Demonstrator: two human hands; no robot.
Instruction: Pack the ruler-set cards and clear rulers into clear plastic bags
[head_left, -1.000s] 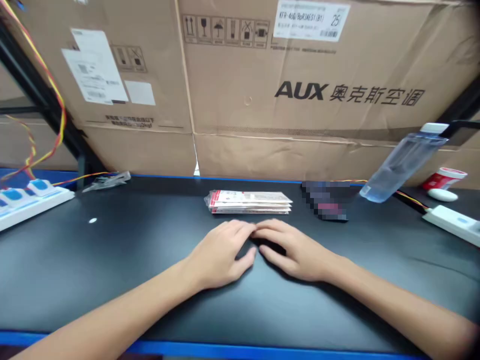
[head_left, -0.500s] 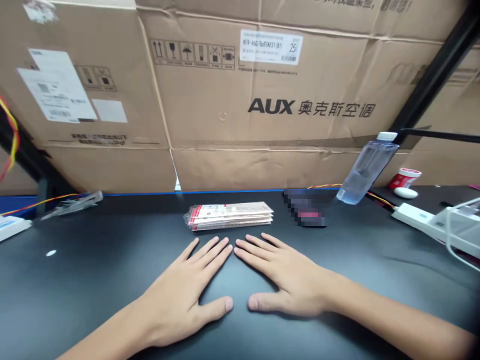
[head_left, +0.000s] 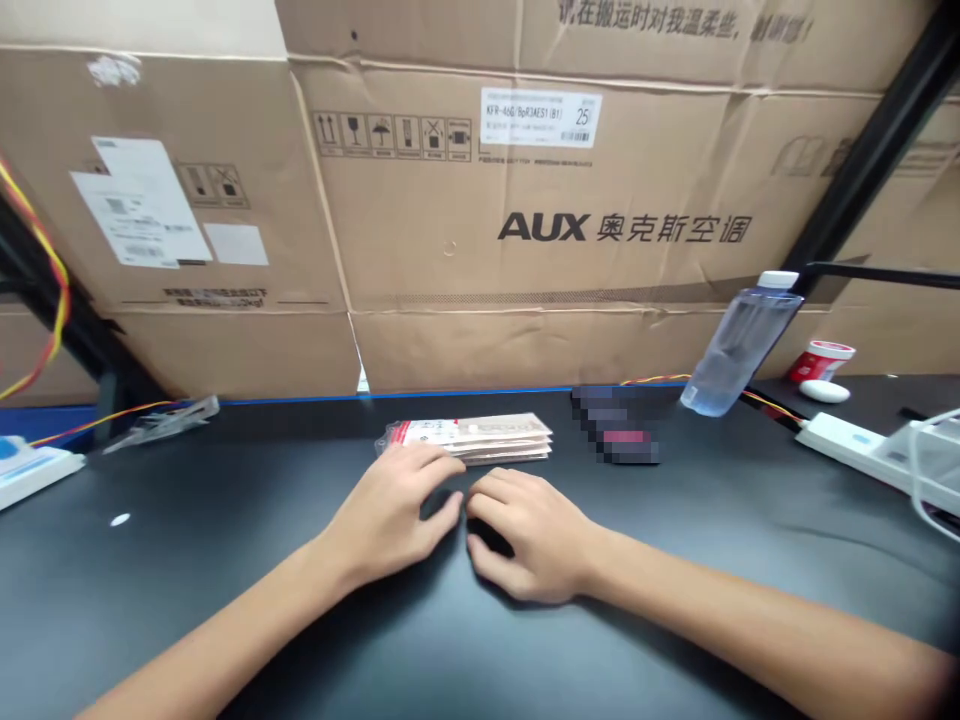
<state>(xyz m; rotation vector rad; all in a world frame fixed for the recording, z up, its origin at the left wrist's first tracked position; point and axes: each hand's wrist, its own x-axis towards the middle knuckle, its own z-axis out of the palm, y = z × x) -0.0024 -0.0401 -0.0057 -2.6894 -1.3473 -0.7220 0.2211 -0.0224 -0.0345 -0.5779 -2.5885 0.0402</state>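
- Your left hand [head_left: 391, 518] lies curled on the table, its fingers [head_left: 424, 470] bent inward, with the tips at the near edge of the stack. From this angle you can't quite tell whether they are touching the packets or only overlapping them in view, so a grip can't be confirmed.
- Your right hand [head_left: 527, 535] is also loosely curled, its fingers [head_left: 502, 490] closed inward and empty, just short of the stack and just beside your left hand.
- The stack of flat red-and-white packets [head_left: 495, 438] lies flat on the black table [head_left: 150, 610], straight ahead of your hands, with clear plastic edges showing at its left end.
- To the right of the stack sits a pixelated dark object [head_left: 615, 425] with a red patch, too blurred to name.
- Farther right, a clear plastic water bottle [head_left: 739, 357] with a white cap stands tilted, near a red-and-white cup [head_left: 821, 360] and a white computer mouse [head_left: 823, 391].
- A white power strip [head_left: 847, 447] lies at the right, another white power strip [head_left: 34, 473] at the left, and a clear plastic scrap [head_left: 161, 423] near the left one.
- Behind the table stand large AUX cardboard boxes [head_left: 540, 228].
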